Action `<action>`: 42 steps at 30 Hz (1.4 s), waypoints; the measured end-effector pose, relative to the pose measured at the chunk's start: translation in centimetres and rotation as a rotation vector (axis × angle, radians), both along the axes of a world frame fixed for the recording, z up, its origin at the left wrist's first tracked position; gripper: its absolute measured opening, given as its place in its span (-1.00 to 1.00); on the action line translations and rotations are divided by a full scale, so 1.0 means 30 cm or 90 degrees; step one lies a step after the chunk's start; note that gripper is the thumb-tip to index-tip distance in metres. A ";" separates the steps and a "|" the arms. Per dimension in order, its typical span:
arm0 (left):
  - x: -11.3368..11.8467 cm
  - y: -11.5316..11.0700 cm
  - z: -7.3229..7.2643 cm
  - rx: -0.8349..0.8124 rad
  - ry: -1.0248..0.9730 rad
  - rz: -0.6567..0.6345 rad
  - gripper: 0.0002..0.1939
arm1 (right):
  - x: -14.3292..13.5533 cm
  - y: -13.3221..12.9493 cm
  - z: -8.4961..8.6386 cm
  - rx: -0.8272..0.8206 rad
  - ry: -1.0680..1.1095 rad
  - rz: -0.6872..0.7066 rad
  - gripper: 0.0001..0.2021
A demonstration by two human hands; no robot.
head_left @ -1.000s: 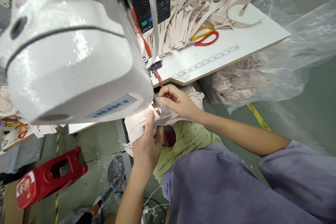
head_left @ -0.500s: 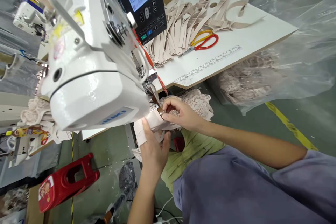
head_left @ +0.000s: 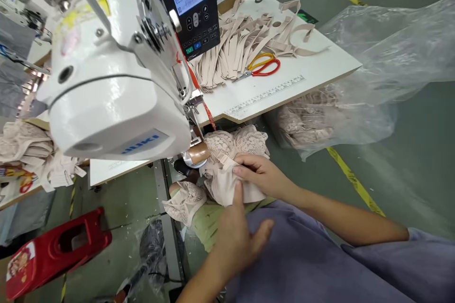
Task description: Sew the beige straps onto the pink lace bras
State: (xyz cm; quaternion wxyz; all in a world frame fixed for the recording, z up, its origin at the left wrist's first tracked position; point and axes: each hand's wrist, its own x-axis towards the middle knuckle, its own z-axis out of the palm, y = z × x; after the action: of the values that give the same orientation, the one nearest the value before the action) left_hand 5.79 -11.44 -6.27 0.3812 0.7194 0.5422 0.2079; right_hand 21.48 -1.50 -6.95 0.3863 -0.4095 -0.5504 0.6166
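My right hand (head_left: 265, 176) pinches the edge of a beige lace bra (head_left: 227, 187) between thumb and fingers, just in front of the sewing machine's arm end (head_left: 197, 154). My left hand (head_left: 236, 234) lies lower. Its index fingertip touches the smooth fabric, and its thumb is spread away; the other fingers are mostly hidden. The bra rests over my lap, apart from the needle area. Lace cups (head_left: 251, 139) show behind my right hand, and another lace part (head_left: 186, 202) hangs over my knee at the left.
The white sewing machine (head_left: 117, 109) and its control panel (head_left: 194, 9) fill the upper left. On the white table (head_left: 320, 64) lie beige straps (head_left: 238, 42), scissors (head_left: 265, 65) and a printed ruler (head_left: 265, 94). A plastic bag (head_left: 377, 80) hangs at right; a red stool (head_left: 60, 251) stands lower left.
The bra has come out from under the needle area toward my lap. Both hands moved down and right with it, and my left thumb has spread. The view has shifted somewhat.
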 end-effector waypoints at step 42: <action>-0.118 0.064 -0.117 0.383 0.010 0.157 -0.03 | -0.028 -0.035 0.013 0.010 -0.095 0.013 -0.74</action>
State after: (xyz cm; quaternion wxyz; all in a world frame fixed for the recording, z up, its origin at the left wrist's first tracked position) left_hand 2.25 -9.50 -9.80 0.1190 0.7304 0.5423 0.3977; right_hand 20.65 -2.56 -6.57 0.3412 -0.4456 -0.5866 0.5839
